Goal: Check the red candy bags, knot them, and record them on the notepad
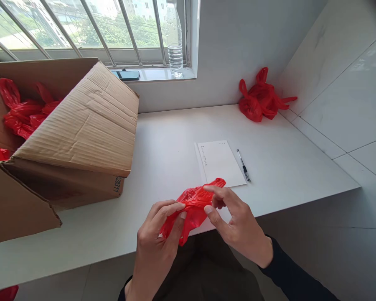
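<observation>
A thin red plastic bag (194, 200), bunched and twisted across its middle, is held just above the table's front edge. My left hand (161, 230) pinches its left side between thumb and fingers. At the bag's right end is my right hand (233, 215), thumb and forefinger apart, their tips at the plastic. Whether they press on it is hard to tell. The bag's lower folds are partly hidden behind my left fingers.
A cardboard box (81, 113) with knotted red bags (28, 110) stands on the white table (166, 142) at left. Beyond my hands lie a notebook (221, 163) and pen (243, 165). More red bags (260, 98) sit in the back right corner. The sill holds a bottle (175, 46) and phone (127, 75).
</observation>
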`<state>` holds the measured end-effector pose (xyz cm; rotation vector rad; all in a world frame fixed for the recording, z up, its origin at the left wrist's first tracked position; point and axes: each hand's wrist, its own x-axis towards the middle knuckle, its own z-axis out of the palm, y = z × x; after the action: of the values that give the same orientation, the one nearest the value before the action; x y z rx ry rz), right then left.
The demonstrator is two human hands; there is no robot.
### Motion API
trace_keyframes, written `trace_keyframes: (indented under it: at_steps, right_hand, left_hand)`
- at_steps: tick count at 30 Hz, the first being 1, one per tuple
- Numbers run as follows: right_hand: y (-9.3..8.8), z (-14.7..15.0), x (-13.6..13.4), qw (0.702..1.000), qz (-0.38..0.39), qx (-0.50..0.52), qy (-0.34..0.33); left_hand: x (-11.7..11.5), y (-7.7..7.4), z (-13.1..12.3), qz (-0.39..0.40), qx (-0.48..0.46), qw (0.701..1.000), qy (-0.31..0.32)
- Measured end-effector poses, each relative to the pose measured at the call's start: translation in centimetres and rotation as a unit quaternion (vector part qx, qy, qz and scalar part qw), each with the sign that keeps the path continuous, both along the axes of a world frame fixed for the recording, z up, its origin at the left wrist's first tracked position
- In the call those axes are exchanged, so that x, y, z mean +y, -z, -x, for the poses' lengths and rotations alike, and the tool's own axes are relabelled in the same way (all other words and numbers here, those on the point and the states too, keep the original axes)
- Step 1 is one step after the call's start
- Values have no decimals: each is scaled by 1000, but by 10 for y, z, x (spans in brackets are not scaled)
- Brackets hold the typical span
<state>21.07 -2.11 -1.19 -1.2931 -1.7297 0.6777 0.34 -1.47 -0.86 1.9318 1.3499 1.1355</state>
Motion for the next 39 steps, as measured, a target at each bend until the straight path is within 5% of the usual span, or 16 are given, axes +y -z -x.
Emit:
trace_keyframes:
  at_steps: [3,9,17,23,29,36,39]
  right_hand:
    - [-1,0,5,1000,-9,-20,-10]
    - [-8,-14,3,997,28,7,68]
    - [-12,-3,7,997,61,39,16]
    - [-19,-15,8,990,85,60,92]
    - [-22,-6,10,997,58,41,-35]
    - [-26,-24,6,984,73,109,120]
    - [-22,-31,5,979,98,122,128]
  left_hand:
    - [0,-1,1,-1,1,1000,-10]
    - [11,-8,17,22,-91,978,-184]
    - [5,-10,9,8,-6,999,-41]
    - [6,-11,16,-9,-48,991,-128]
    - [7,-18,0,3,-41,999,-10]
    - [14,-20,10,3,-92,988,-126]
    - [16,-19,14,17,-128,983,-133]
